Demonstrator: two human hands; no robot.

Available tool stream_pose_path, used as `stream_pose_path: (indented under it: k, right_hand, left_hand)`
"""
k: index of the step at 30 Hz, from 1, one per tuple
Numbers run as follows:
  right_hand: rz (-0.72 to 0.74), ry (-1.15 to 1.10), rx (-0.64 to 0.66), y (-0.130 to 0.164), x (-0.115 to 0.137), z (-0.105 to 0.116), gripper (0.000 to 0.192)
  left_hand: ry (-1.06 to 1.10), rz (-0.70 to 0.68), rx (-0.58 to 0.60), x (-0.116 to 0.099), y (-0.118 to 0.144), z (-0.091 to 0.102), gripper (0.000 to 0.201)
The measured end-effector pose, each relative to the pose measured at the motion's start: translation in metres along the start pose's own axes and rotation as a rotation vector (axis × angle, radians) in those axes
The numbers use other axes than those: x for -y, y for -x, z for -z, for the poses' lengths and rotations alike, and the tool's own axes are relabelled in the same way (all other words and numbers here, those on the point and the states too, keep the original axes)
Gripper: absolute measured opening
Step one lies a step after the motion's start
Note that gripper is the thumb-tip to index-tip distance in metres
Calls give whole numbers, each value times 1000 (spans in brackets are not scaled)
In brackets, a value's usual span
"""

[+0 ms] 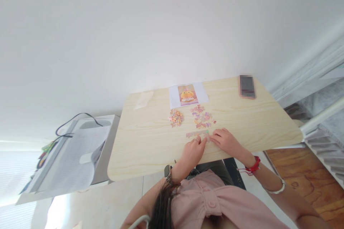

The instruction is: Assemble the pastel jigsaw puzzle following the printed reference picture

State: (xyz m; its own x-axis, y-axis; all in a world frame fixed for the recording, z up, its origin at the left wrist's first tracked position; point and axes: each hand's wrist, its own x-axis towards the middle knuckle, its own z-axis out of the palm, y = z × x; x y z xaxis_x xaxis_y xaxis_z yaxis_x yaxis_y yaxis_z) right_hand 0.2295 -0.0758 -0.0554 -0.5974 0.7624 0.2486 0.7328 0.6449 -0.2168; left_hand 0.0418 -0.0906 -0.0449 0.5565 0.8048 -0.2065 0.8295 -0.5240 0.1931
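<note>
While my left hand (192,150) and right hand (224,140) are pinching the puzzle strip (197,134) (near table edge), I'm likely needing another loose piece (202,117).

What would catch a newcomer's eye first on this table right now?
Most likely the two hands meeting at the table's near edge: the left hand and right hand both rest their fingertips on a short joined strip of puzzle pieces. Just beyond lie two heaps of loose pieces, and behind them the reference picture of a yellow cartoon figure. A phone lies at the far right corner.
</note>
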Motion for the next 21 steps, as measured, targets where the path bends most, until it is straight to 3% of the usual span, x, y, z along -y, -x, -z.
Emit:
stream_pose_path:
  k: [8,15,21]
  right_hand:
    - [-191,-81,-90,-6,-31,4,23]
    - [-221,-159,-39,-51,-38,-3,17]
    - [-213,-100,47,-78,-35,-13,6]
  left_hand:
    - [29,116,-38,23,7,15,37]
    - [45,292,-136,54,15,27,34]
    - [47,361,-200,67,21,28,32]
